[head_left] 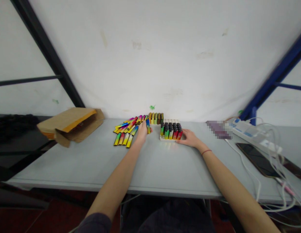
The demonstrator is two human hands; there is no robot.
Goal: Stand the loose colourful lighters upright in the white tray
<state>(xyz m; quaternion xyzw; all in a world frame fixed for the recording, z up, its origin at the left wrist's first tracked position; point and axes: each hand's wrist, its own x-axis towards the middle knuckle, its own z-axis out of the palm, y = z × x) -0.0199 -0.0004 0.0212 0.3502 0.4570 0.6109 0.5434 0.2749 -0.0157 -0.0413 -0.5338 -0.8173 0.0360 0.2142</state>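
Left hand (pixel 142 134) curled and closed, pinching a rainbow-coloured lighter (pixel 148 127) between thumb and fingers. Lighter upright, just off the right side of that hand, blue at the top, yellow toward the foot, its base at or close to the grey worktop (pixel 150 165). Right hand (pixel 190 138) open and low on the worktop, fingers stretched out to the left and lying close together, fingertips against the right end of a white tray (pixel 169 138), with no grip on anything.

Upright lighters (pixel 171 131) packed in rows in the front part of the tray, black tops up, bodies green, yellow and red. Back part of the tray showing bare white slots. 1 more row of upright lighters (pixel 155 118), yellow to brown, just behind and left of the tray. Loose lighters (pixel 128 125) fanned out and overlapping on the worktop, left of the left hand; 4 more lighters (pixel 122 139) lying side by side at the near end of that fan.

Further left, a brown paper envelope (pixel 71 124) with an orange edge, overhanging the worktop's left edge. To the right, a blurred object (pixel 218 129), a white power strip (pixel 254 134), a dark phone (pixel 257 158) and tangled white cables (pixel 283 191). Red bracelet (pixel 206 152) around the right wrist.
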